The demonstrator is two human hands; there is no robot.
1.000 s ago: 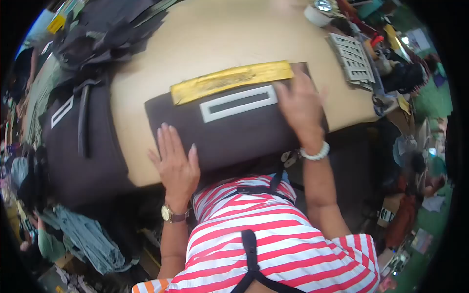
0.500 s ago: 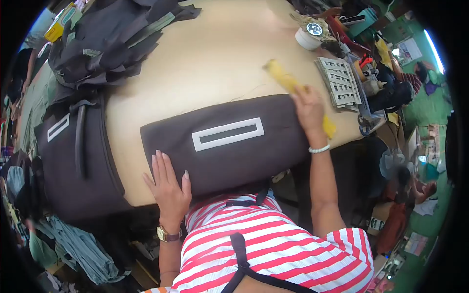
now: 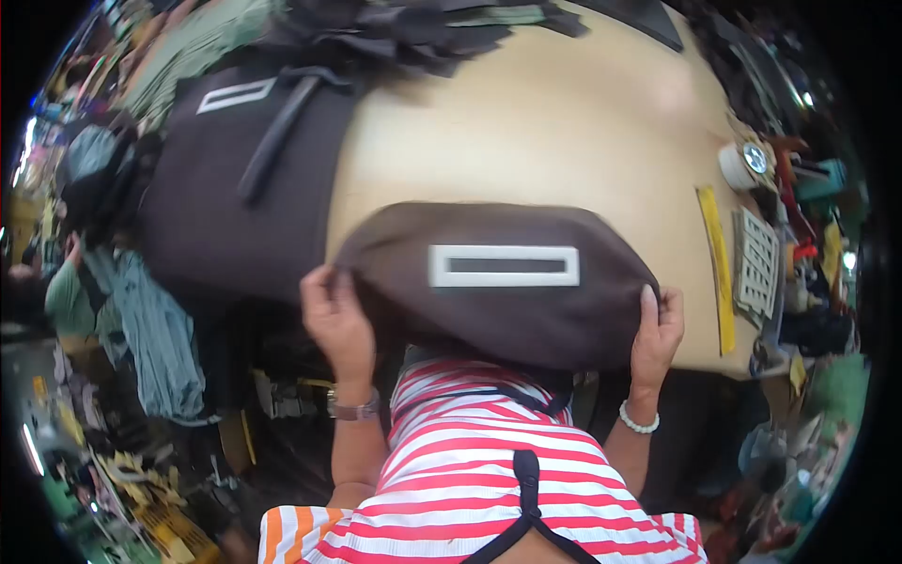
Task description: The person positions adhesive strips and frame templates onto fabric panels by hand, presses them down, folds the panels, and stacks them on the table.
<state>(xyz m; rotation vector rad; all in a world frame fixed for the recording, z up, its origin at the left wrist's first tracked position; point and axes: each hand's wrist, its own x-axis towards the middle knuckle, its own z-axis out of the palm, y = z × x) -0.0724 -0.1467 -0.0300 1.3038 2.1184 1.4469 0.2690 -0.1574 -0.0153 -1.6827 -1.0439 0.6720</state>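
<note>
A dark brown fabric piece lies at the front of the pale table, its edges bowed up. On it sits a white rectangular frame with a slot. My left hand grips the fabric's left end, and my right hand pinches its right end. A yellow strip rests on the table, to the right of my right hand and apart from it.
More dark fabric with a second white frame and a dark strap hangs over the left side. Dark cut pieces are heaped at the back. White stencil plates and a white tape roll are at the right.
My right hand has let go of the yellow strip, now lying by the stencil plates, and has taken the fabric's right end. My left hand, flat before, now grips the left end. The view has turned.
</note>
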